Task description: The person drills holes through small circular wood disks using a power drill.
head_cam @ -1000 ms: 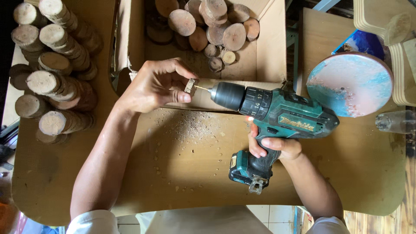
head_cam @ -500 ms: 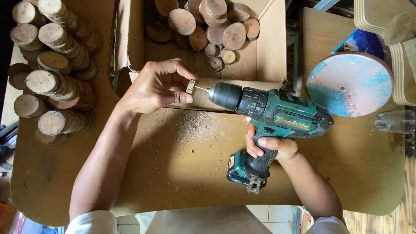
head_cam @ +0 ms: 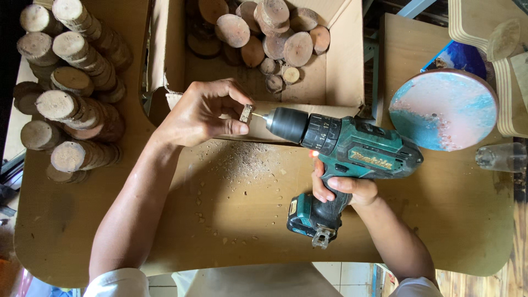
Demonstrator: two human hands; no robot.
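Presently the left hand (head_cam: 201,113) pinches 1 small wood slice (head_cam: 246,113) on edge above the desk (head_cam: 231,220). Right hand (head_cam: 344,190) grips the drill (head_cam: 346,148); its bit lies horizontal, tip touching the slice's right side.

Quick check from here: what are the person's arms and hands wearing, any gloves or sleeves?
No gloves: the left hand and right hand are both bare, with no rings, watch or bands visible. Both forearms are uncovered down to about the elbow. At the bottom edge, pale, whitish sleeves appear on each arm, apparently short or pushed up. No markings show on them.
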